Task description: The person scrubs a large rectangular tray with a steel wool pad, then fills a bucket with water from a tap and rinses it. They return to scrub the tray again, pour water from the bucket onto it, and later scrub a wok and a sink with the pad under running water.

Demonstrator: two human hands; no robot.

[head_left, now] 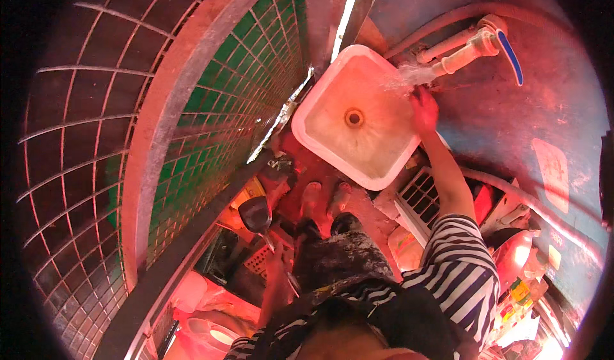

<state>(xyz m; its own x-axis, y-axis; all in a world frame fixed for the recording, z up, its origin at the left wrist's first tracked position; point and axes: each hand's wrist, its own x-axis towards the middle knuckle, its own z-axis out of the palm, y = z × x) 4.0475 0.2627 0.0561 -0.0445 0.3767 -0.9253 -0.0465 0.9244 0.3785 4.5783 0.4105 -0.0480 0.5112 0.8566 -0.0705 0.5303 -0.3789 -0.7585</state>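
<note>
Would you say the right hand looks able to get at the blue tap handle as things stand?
Probably yes: the right hand is already up at the sink rim under the running water, and the blue tap handle sits just beyond it with nothing visible between them.

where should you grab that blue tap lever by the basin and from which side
Take the blue lever near its free lower end, farthest from the white valve body, for the most turning leverage. Come from its open right side: the right hand is under the running water at the basin rim, left of the lever.
</note>
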